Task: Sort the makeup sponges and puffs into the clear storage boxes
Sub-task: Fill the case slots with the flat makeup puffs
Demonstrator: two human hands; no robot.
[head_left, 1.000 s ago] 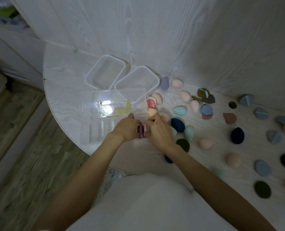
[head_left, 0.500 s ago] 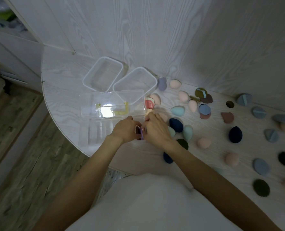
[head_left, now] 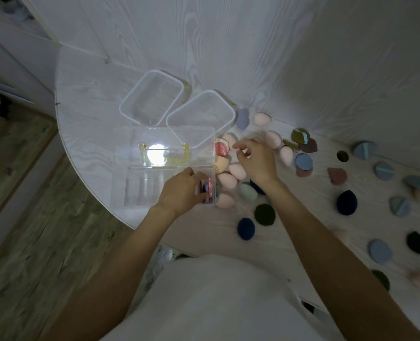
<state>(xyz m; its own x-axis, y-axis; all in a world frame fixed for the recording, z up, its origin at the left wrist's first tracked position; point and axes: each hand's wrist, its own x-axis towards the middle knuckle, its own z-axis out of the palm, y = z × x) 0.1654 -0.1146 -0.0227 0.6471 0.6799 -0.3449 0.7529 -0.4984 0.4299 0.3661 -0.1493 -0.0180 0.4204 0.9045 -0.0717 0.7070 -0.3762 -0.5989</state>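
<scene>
At the right end of the open clear storage box (head_left: 155,190), the left hand (head_left: 182,190) is seen with its fingers curled around a few flat puffs (head_left: 207,187), pink and purple, which are held upright against the inside of the end wall. The raised lid (head_left: 164,146) of this box stands just beyond the left hand, and a bright reflection is seen on it. Further beyond the lid, two clear lidless containers (head_left: 152,97) are placed side by side on the white desk (head_left: 86,94), touching or nearly touching each other.

The right hand (head_left: 257,159) is held above a group of pink egg-shaped sponges (head_left: 227,180), to the right of the box. Its fingers are loosely bent and apart, and nothing is gripped by them; this hand is a little blurred. Directly under and beside it, a pale green sponge (head_left: 248,191) and a striped red and cream puff (head_left: 221,148) are found, the puff touching the outer wall of the box.

Well to the right of the right hand, many more pieces are scattered on the desk: blue-grey wedge puffs (head_left: 383,171), a dark navy sponge (head_left: 346,202), dark green round puffs (head_left: 265,214) and a brown-red puff (head_left: 337,175). Nearer to the body, another navy sponge (head_left: 246,228) lies alone.
</scene>
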